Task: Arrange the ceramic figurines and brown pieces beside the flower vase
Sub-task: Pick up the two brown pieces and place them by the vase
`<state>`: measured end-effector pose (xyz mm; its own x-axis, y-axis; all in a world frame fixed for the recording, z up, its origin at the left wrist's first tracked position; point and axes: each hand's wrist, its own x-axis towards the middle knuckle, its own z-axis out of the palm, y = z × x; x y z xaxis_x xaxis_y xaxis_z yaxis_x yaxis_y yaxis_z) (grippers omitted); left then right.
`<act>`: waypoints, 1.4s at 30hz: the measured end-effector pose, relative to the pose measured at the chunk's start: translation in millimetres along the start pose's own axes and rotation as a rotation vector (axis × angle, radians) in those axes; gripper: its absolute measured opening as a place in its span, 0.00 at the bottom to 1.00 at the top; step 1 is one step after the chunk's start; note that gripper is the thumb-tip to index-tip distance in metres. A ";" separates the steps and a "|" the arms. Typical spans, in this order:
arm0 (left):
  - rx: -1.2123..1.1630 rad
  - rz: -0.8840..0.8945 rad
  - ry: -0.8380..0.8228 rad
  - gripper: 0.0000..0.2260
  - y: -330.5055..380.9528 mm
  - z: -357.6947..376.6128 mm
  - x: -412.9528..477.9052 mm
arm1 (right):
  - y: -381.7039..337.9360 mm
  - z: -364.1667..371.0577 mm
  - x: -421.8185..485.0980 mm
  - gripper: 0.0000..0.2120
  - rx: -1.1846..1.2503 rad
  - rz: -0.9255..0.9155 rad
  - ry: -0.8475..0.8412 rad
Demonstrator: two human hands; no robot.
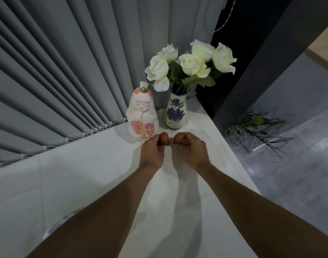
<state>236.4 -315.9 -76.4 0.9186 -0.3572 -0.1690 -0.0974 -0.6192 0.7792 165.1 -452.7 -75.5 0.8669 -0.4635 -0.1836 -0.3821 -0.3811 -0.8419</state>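
A white ceramic figurine (141, 113) with pink flowers painted on it stands upright on the white ledge (96, 175), just left of the blue-patterned flower vase (176, 111) holding white roses (191, 60). In front of the vase, my left hand (152, 152) grips a small rounded brown piece (164, 138). Right beside it my right hand (192, 149) grips a second brown piece (178, 138). Both pieces sit low at the ledge surface, a little apart, and my fingers hide their lower parts.
Grey vertical blinds (57, 81) run along the left and back of the ledge. The ledge's right edge drops off to a grey tiled floor where a leafy plant (258, 127) lies. A dark pillar (256, 67) rises behind the vase.
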 end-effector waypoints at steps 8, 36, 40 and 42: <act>-0.015 -0.020 -0.027 0.06 3.3 -2.0 -1.4 | -1.7 -0.5 1.2 0.05 -0.037 -0.023 -0.006; 0.082 -0.154 -0.228 0.20 15.4 -38.2 -21.4 | -10.2 -11.7 -14.0 0.32 -0.128 0.135 -0.074; 0.168 -0.115 -0.228 0.23 19.4 -59.9 -44.5 | -12.9 -13.5 -37.6 0.36 -0.197 0.196 -0.060; 0.196 -0.072 -0.220 0.23 16.6 -74.1 -58.8 | -19.3 -13.0 -55.7 0.35 -0.251 0.169 -0.070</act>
<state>209.1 -253.3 -8.8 0.8227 -0.4375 -0.3630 -0.1269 -0.7638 0.6329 120.0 -429.8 -42.5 0.8010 -0.4839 -0.3524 -0.5823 -0.4933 -0.6462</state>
